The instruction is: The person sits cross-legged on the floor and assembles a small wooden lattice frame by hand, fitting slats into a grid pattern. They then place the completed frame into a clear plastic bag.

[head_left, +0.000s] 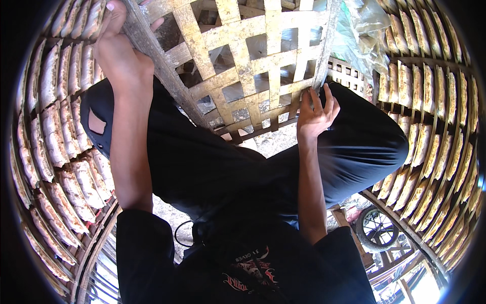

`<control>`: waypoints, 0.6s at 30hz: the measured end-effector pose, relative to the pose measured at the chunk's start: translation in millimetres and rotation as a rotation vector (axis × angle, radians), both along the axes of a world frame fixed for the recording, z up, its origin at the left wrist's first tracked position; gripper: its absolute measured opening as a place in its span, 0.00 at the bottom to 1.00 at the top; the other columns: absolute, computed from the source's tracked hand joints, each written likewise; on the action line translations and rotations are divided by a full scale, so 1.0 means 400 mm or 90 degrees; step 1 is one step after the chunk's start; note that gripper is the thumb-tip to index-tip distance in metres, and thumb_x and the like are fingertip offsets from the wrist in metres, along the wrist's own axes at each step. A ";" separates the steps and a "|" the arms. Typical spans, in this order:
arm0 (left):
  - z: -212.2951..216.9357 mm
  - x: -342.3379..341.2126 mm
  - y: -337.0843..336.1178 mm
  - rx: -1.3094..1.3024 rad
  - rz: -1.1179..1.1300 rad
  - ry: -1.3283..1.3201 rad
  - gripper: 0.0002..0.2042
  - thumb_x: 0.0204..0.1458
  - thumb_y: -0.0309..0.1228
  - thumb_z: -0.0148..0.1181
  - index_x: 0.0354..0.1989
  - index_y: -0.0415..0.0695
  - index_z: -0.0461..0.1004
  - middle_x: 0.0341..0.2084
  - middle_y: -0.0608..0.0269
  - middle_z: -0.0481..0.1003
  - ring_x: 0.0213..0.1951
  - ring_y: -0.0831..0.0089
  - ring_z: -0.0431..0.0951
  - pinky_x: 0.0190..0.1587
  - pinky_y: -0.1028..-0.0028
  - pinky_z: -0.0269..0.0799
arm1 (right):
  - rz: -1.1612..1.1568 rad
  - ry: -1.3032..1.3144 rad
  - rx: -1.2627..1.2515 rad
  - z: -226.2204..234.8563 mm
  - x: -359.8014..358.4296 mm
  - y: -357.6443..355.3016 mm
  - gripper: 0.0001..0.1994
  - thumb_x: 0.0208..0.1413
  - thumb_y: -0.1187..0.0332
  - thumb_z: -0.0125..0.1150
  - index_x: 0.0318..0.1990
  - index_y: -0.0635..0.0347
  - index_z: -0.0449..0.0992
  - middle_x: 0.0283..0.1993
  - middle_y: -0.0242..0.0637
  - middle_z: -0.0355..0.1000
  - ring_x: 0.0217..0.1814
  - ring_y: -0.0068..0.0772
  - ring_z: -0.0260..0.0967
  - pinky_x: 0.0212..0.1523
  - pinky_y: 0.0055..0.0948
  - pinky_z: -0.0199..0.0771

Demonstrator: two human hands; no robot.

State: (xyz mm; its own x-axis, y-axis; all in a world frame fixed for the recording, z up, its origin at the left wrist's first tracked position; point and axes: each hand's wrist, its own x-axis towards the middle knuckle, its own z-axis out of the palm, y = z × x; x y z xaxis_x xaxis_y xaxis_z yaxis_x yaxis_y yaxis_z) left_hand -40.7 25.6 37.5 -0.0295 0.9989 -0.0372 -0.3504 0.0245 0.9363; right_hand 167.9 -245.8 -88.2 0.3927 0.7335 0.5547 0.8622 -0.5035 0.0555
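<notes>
The left hand [124, 55] gripped the grey wooden rail [167, 66] of a yellowed woven-bamboo lattice panel [247, 66] between black-trousered knees [374, 137]; the right hand [318, 115], fingers bent, touched the opposite rail [326, 45], probably steadying it, its grip unclear.

The only lettering that shows is on the front of the wearer's black T-shirt [202, 276], between its two sleeve edges. A short slanting line of small pale characters [252, 254], with a figure-like sign at one end and a brief word in capitals at the other, sits above a skull-like emblem [256, 272]. Jagged red letters [236, 283] flank that emblem on the side toward the left sleeve [144, 238] (their spiky, ornamental strokes are hard to make out), and red marks [269, 272] run along its other side.
</notes>
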 end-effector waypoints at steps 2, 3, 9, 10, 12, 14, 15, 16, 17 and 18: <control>-0.003 -0.001 0.006 -0.016 0.000 -0.014 0.18 0.64 0.38 0.50 0.53 0.37 0.70 0.43 0.57 0.76 0.47 0.68 0.77 0.47 0.62 0.76 | -0.020 0.026 0.034 -0.024 0.007 -0.001 0.10 0.41 0.71 0.72 0.35 0.51 0.85 0.51 0.33 0.74 0.49 0.39 0.67 0.47 0.35 0.72; -0.004 -0.001 0.007 -0.024 0.000 -0.020 0.18 0.63 0.39 0.50 0.53 0.37 0.70 0.43 0.57 0.76 0.47 0.68 0.77 0.47 0.62 0.76 | -0.041 0.056 0.064 -0.041 0.007 0.000 0.10 0.41 0.71 0.72 0.34 0.52 0.85 0.51 0.33 0.74 0.48 0.38 0.67 0.47 0.35 0.72; 0.001 0.002 0.003 -0.021 -0.004 -0.034 0.18 0.63 0.39 0.51 0.53 0.37 0.70 0.44 0.57 0.76 0.46 0.68 0.77 0.46 0.63 0.77 | -0.063 0.128 0.107 -0.041 0.000 0.001 0.07 0.43 0.72 0.71 0.32 0.53 0.84 0.50 0.34 0.74 0.49 0.40 0.67 0.47 0.35 0.72; -0.003 0.000 0.005 -0.024 -0.007 -0.033 0.18 0.63 0.39 0.51 0.53 0.37 0.70 0.44 0.57 0.76 0.46 0.68 0.77 0.46 0.64 0.77 | -0.066 0.151 0.115 -0.036 -0.002 0.001 0.06 0.43 0.72 0.70 0.32 0.54 0.84 0.50 0.35 0.74 0.50 0.41 0.67 0.48 0.36 0.72; -0.012 -0.007 0.010 -0.027 -0.008 -0.031 0.18 0.63 0.39 0.51 0.53 0.37 0.70 0.44 0.57 0.76 0.46 0.68 0.77 0.46 0.64 0.77 | -0.082 0.270 0.057 -0.019 -0.018 -0.017 0.06 0.44 0.72 0.69 0.32 0.55 0.84 0.50 0.37 0.73 0.51 0.44 0.67 0.49 0.38 0.71; -0.002 -0.006 -0.001 -0.013 -0.008 -0.011 0.18 0.63 0.39 0.51 0.53 0.37 0.70 0.44 0.58 0.76 0.46 0.68 0.77 0.45 0.64 0.77 | -0.067 0.300 -0.047 0.029 -0.035 -0.035 0.05 0.46 0.72 0.68 0.33 0.55 0.84 0.52 0.42 0.72 0.54 0.49 0.68 0.52 0.41 0.71; 0.001 -0.001 -0.006 -0.006 -0.012 -0.003 0.18 0.63 0.39 0.51 0.53 0.37 0.70 0.44 0.58 0.76 0.47 0.67 0.77 0.45 0.64 0.77 | -0.067 0.269 -0.096 0.047 -0.024 -0.058 0.06 0.46 0.71 0.68 0.33 0.55 0.84 0.54 0.45 0.72 0.53 0.47 0.71 0.51 0.37 0.72; -0.001 -0.005 -0.004 -0.012 -0.004 -0.003 0.18 0.63 0.39 0.51 0.53 0.37 0.69 0.44 0.58 0.76 0.47 0.67 0.77 0.45 0.65 0.77 | -0.096 0.351 -0.043 0.057 0.001 -0.066 0.06 0.48 0.70 0.67 0.34 0.57 0.84 0.52 0.48 0.73 0.52 0.50 0.73 0.52 0.40 0.72; -0.005 -0.012 -0.001 -0.016 0.004 -0.001 0.18 0.63 0.38 0.51 0.53 0.37 0.69 0.44 0.58 0.75 0.47 0.67 0.77 0.45 0.65 0.77 | -0.124 0.435 0.009 0.064 0.026 -0.071 0.07 0.50 0.68 0.67 0.34 0.60 0.84 0.51 0.51 0.74 0.50 0.52 0.74 0.53 0.43 0.73; -0.010 -0.013 0.001 -0.022 0.008 -0.001 0.18 0.63 0.38 0.51 0.53 0.37 0.69 0.45 0.58 0.75 0.47 0.67 0.77 0.45 0.65 0.77 | -0.194 0.487 0.058 0.095 0.054 -0.053 0.07 0.50 0.70 0.66 0.37 0.60 0.84 0.46 0.52 0.77 0.49 0.49 0.76 0.53 0.42 0.73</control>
State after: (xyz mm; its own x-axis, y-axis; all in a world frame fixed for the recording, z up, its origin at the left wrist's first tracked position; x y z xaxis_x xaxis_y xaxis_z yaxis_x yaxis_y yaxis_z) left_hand -45.8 25.9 33.6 -0.0426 0.9965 -0.0719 -0.3529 0.0523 0.9342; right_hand 189.4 -267.0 -50.2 0.8604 0.4986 0.1054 0.4697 -0.6956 -0.5436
